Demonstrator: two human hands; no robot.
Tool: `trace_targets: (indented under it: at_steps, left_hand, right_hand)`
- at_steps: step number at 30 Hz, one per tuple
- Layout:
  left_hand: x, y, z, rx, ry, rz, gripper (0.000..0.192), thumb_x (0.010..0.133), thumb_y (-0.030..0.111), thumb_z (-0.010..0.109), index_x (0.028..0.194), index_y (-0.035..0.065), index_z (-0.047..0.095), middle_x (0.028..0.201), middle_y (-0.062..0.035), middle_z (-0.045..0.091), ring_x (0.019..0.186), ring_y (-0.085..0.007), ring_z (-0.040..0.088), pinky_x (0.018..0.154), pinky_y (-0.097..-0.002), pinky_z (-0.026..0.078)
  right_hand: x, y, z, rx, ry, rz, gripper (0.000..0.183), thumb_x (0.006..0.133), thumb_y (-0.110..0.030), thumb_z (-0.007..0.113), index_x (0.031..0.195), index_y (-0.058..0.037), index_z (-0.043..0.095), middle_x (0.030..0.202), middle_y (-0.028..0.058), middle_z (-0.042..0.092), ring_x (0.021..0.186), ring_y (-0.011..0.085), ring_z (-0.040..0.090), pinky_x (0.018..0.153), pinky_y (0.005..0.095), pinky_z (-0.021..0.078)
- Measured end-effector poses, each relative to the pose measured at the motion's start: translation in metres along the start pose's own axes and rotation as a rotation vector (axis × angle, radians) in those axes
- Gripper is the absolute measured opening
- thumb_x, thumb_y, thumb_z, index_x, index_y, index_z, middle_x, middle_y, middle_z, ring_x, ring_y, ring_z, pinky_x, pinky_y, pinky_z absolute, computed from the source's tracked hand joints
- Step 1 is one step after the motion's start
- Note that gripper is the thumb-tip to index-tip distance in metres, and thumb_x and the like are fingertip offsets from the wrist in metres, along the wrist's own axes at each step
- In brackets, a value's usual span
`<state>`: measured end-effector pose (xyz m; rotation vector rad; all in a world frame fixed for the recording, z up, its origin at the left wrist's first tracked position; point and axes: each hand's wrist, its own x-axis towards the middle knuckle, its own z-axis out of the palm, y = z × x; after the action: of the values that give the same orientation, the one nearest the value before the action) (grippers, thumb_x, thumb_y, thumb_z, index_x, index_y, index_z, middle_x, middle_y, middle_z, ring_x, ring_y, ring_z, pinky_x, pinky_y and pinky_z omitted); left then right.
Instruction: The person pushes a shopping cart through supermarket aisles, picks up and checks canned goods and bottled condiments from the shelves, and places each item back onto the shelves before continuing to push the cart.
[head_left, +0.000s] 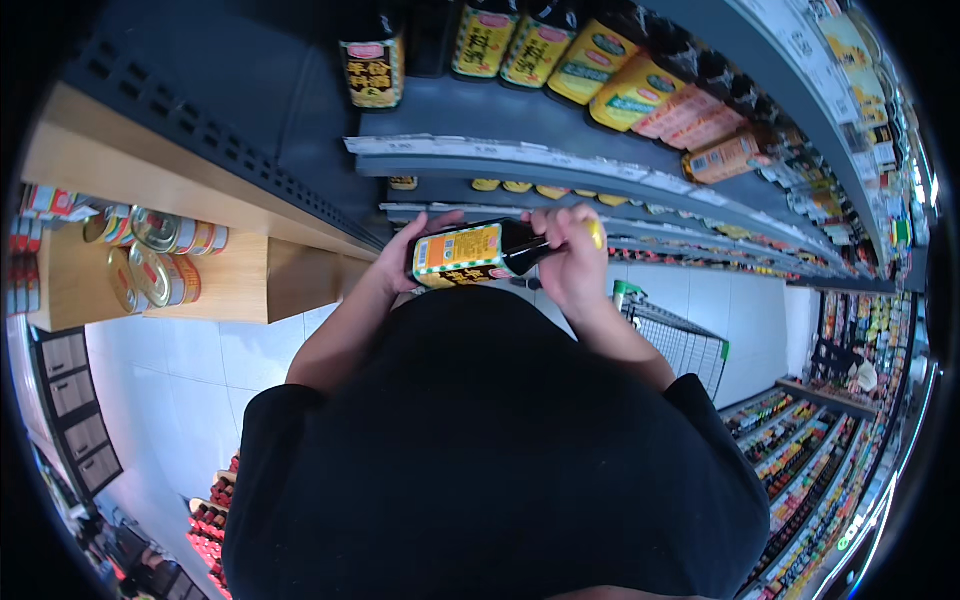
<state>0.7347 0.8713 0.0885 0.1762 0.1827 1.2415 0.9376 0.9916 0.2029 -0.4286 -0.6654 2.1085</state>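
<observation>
A dark bottle with a yellow and orange label lies tilted sideways between my two hands, in front of my chest. My left hand cups its base end. Around the neck and the yellow cap my right hand is closed. The label bears writing and a printed code. Just beyond the hands is a dark grey shelf, where a similar bottle with a black and yellow label stands at the left. Several bottles with yellow labels stand further right on it.
A shopping cart with green trim stands on the tiled floor at my right. Wooden shelving with cans is at the left. A grey shelf edge carries price tags. Stocked shelves line the far right, with a person there.
</observation>
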Motion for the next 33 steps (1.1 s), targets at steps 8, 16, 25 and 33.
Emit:
trace_targets:
  at_steps: [8, 16, 25, 33]
  left_hand:
    - [-0.003, -0.005, 0.021, 0.099, 0.111, -0.06, 0.075, 0.084, 0.04, 0.059, 0.144, 0.0024, 0.036, 0.135, -0.0204, 0.05, 0.11, -0.032, 0.062, 0.067, -0.0429, 0.061]
    - [-0.005, -0.006, 0.017, 0.035, 0.323, -0.172, 0.062, 0.086, 0.035, 0.059, 0.136, 0.0027, 0.046, 0.12, -0.0172, 0.062, 0.095, -0.0283, 0.069, 0.059, -0.0403, 0.062]
    - [0.014, -0.009, -0.043, -0.257, 0.571, 0.188, 0.045, 0.097, 0.037, 0.046, 0.123, 0.0017, 0.054, 0.115, -0.0156, 0.062, 0.111, -0.0315, 0.059, 0.103, -0.046, 0.043]
    - [0.066, -0.011, -0.082, -0.248, 0.585, 0.342, 0.014, 0.099, 0.007, 0.04, 0.111, 0.0027, 0.047, 0.112, -0.0176, 0.054, 0.109, -0.0296, 0.056, 0.106, -0.046, 0.042]
  right_hand:
    - [-0.009, -0.019, -0.045, -0.784, 0.181, -0.064, 0.019, 0.092, -0.018, 0.065, 0.082, -0.0044, 0.057, 0.081, 0.0072, 0.065, 0.074, 0.0166, 0.066, 0.064, 0.0265, 0.053]
    - [0.01, -0.073, -0.072, -0.487, 0.025, 1.028, 0.046, 0.093, -0.037, 0.061, 0.128, -0.0066, 0.055, 0.078, 0.0139, 0.066, 0.049, 0.0155, 0.064, 0.031, 0.0188, 0.0402]
    - [0.008, -0.004, -0.03, -1.526, -0.224, 0.096, 0.026, 0.091, -0.03, 0.065, 0.1, -0.0061, 0.072, 0.06, 0.0058, 0.063, 0.048, 0.015, 0.057, 0.048, 0.0294, 0.0458]
    - [0.069, 0.072, -0.029, -1.962, -0.345, -0.282, 0.019, 0.086, -0.027, 0.066, 0.092, -0.0105, 0.072, 0.07, 0.0172, 0.067, 0.067, 0.036, 0.066, 0.065, 0.044, 0.0539]
